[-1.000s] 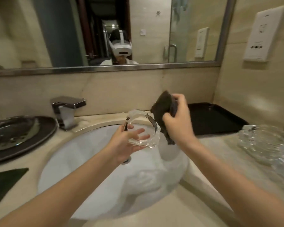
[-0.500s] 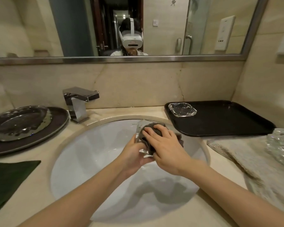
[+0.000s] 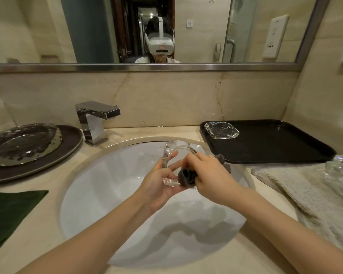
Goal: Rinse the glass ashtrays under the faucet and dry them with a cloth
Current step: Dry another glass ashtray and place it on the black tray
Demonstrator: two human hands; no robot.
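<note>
Over the sink (image 3: 99, 194), the left hand (image 3: 157, 186) gripped the glass ashtray (image 3: 172, 155) while the right hand (image 3: 210, 178), clutching the grey cloth (image 3: 187, 177), had slid from its top to its lower edge (drying seemingly under way, one finished ashtray (image 3: 221, 130) already on the tray (image 3: 275, 143)).

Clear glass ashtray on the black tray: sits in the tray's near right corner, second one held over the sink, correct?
Not quite. The head view shows the clear glass ashtray in the far left corner of the black tray. The second ashtray is held over the sink.
</note>
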